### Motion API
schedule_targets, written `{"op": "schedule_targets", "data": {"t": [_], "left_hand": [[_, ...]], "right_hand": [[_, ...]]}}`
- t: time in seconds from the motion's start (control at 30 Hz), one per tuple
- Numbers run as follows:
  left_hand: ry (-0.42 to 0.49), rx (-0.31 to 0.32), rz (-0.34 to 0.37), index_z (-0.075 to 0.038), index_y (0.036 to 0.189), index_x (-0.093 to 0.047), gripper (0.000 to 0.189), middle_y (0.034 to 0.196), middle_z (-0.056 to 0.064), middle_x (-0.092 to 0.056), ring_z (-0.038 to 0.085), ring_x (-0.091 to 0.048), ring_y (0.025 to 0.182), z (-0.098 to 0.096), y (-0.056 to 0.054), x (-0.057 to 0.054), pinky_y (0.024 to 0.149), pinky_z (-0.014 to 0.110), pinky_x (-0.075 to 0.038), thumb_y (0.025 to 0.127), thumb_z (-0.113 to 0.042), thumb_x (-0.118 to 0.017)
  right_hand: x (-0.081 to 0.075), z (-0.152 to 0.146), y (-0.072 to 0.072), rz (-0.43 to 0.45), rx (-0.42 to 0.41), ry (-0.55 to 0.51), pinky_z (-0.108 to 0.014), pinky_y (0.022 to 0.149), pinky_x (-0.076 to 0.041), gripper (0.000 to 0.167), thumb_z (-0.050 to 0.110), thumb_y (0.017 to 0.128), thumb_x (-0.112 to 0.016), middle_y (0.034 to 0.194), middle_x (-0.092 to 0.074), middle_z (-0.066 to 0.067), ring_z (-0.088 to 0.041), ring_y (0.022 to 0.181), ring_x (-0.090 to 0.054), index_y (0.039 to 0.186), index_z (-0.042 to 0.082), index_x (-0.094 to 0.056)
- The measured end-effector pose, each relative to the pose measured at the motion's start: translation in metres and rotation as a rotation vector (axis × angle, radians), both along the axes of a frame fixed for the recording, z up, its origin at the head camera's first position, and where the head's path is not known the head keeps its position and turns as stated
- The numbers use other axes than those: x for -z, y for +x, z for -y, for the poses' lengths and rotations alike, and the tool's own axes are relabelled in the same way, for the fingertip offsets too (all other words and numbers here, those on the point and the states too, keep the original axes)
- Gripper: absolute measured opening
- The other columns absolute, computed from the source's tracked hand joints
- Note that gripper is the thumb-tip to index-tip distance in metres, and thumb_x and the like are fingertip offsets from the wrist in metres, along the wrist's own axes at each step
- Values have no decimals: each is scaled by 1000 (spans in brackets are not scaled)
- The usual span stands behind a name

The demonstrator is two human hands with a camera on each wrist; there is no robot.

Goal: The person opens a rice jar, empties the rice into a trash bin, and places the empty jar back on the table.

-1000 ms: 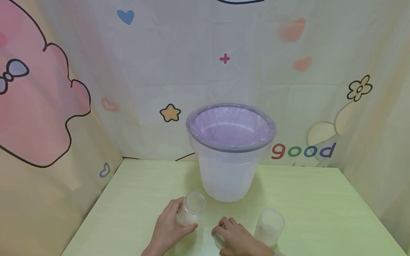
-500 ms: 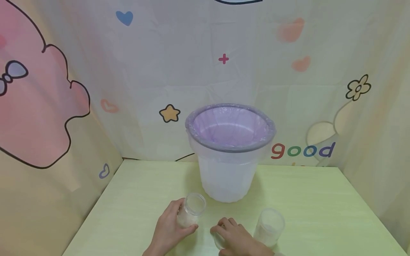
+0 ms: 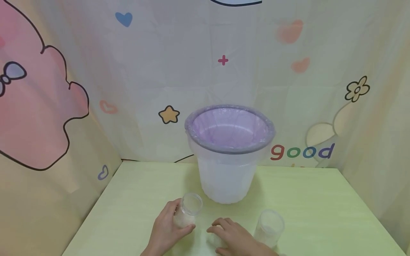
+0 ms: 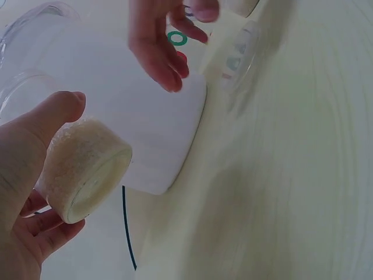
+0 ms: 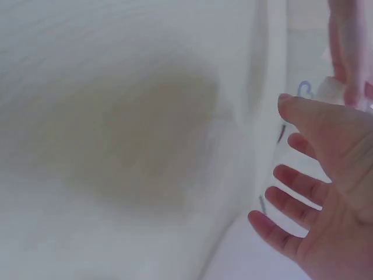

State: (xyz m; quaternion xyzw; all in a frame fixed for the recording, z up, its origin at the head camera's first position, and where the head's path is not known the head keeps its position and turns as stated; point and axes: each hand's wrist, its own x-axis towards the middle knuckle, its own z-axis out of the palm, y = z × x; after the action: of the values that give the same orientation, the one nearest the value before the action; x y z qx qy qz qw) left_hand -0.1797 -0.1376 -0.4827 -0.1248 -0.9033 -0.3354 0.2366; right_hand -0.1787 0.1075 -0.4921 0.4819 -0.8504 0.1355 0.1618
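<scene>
My left hand (image 3: 166, 225) grips a clear jar (image 3: 191, 204), tilted above the table, its mouth uncovered. Pale, rice-like grains (image 4: 78, 154) fill its lower part in the left wrist view. Fingers spread and holding nothing, my right hand (image 3: 235, 236) hovers over a clear round lid (image 4: 242, 55) lying on the table. In the head view the hand partly hides this lid. The right wrist view shows the right palm (image 5: 344, 233) with no object against it. To the right of that hand stands a second clear jar (image 3: 270, 227).
A white bin (image 3: 227, 177) lined with a purple-tinted plastic bag stands at the middle back of the pale green table (image 3: 310, 199). A printed curtain (image 3: 153, 64) hangs behind the table and on both sides.
My right hand has let go of the lid, its fingers spreading and lifting from it. My left hand still grips the jar, shifted very slightly left in view.
</scene>
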Motion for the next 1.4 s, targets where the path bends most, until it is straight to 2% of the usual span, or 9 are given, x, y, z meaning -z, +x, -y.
{"op": "schedule_targets", "data": {"t": [0.17, 0.3, 0.57, 0.77, 0.83, 1.07, 1.23, 1.3, 1.4], "left_hand": [[4, 6, -32, -15, 119, -53, 78, 101, -10, -55, 5, -53, 87, 0, -1, -4, 66, 26, -47, 52, -35, -87], [-1, 5, -55, -14, 118, -54, 78, 100, -9, -55, 6, -53, 86, 1, -4, -8, 67, 27, -48, 51, -35, -87], [-10, -8, -72, -16, 118, -53, 78, 99, -8, -56, 7, -54, 87, 5, -8, -20, 67, 29, -48, 51, -35, -87], [-25, -12, -87, -15, 118, -54, 77, 100, -7, -57, 7, -55, 87, 8, -11, -31, 67, 30, -48, 51, -35, -87], [-32, -10, -97, -16, 118, -53, 77, 100, -7, -57, 8, -55, 87, 10, -11, -34, 67, 30, -49, 51, -35, -87], [-51, -11, -148, -15, 118, -53, 77, 99, -6, -56, 8, -55, 87, 16, -14, -47, 65, 30, -48, 51, -34, -86], [-47, -23, -145, -15, 118, -53, 77, 98, -6, -56, 9, -54, 86, 19, -16, -52, 65, 31, -48, 52, -34, -86], [-45, -23, -143, -15, 118, -52, 77, 98, -5, -56, 9, -55, 86, 19, -16, -55, 65, 31, -48, 52, -34, -86], [-45, -17, -149, -15, 118, -52, 77, 98, -4, -56, 10, -55, 86, 20, -17, -58, 65, 31, -48, 52, -34, -86]], "right_hand": [[-23, 1, 2, -17, -42, -17, -18, 74, -45, 44, 23, 71, -78, 101, -55, 6, -9, 88, -53, 110, 17, -58], [-47, -1, 3, -49, -33, -34, -16, 73, -45, 35, 22, 74, -75, 96, -55, 9, -5, 85, -54, 106, 19, -59], [-97, -13, -7, -235, -31, -158, -11, 58, -42, 27, 16, 72, -75, 85, -55, 12, -3, 72, -52, 94, 21, -61], [-130, -26, -19, -311, -37, -201, -11, 56, -41, 4, 21, 86, -61, 79, -56, 11, -2, 67, -51, 89, 20, -63], [-140, -31, -23, -330, -32, -216, -14, 56, -43, 10, 22, 90, -55, 77, -57, 10, -3, 68, -53, 88, 18, -64], [-177, -50, -41, -319, 60, -255, -20, 58, -48, 19, 26, 93, -50, 77, -58, 7, -5, 70, -57, 87, 13, -63], [-202, -65, -58, -328, 141, -255, -24, 57, -48, 4, 15, 85, -63, 76, -60, 4, -9, 69, -58, 85, 11, -62], [-211, -71, -65, -325, 189, -227, -26, 57, -49, 6, 9, 80, -66, 76, -60, 2, -11, 69, -59, 85, 10, -62], [-225, -80, -74, -286, 269, -194, -28, 57, -49, 6, 8, 81, -65, 78, -60, 0, -14, 70, -59, 86, 9, -63]]}}
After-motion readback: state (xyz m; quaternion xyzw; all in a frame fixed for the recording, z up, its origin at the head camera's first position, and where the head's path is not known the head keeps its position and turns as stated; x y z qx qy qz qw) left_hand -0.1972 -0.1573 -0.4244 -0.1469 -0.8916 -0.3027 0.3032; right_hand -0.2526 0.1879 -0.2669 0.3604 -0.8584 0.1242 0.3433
